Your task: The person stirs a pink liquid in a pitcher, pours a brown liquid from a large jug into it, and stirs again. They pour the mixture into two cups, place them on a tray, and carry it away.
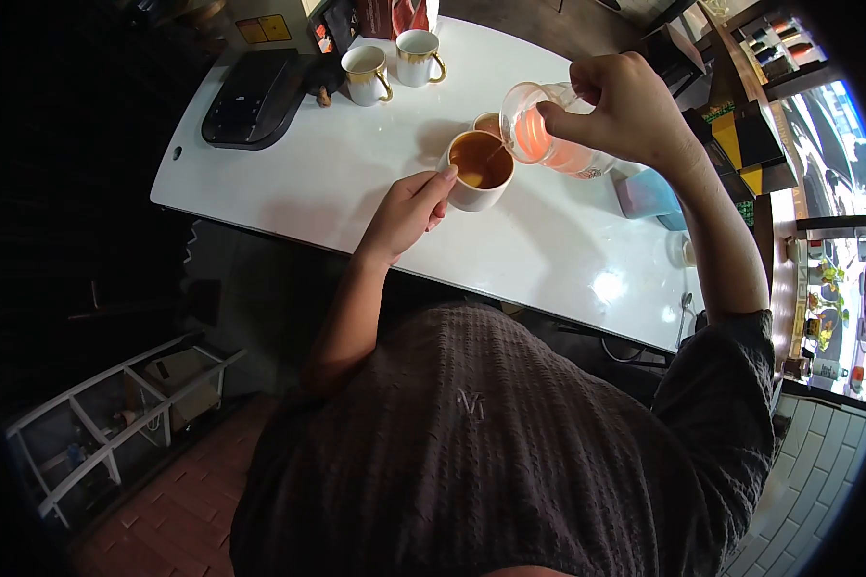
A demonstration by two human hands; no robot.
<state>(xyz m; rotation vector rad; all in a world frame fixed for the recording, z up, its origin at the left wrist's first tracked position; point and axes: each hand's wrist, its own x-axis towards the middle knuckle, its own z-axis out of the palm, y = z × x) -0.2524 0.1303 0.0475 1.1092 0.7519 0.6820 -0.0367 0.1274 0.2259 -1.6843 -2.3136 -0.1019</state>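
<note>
My left hand (406,213) is closed on the near left side of a white cup (477,199), thumb at its rim. Amber-brown liquid (481,162) fills much of the cup. My right hand (630,111) grips a clear glass jug (587,162), tilted with its mouth toward the cup. The liquid in the jug looks pinkish-orange, and a thin stream seems to run from its lip into the cup. Right behind the held cup, a second cup (487,122) is partly hidden.
Two white mugs with gold trim (365,77) stand at the back of the white table (356,154). A black flat device (250,101) lies at the left end. To the right are a bluish container (645,192) and a spoon (684,313) near the edge.
</note>
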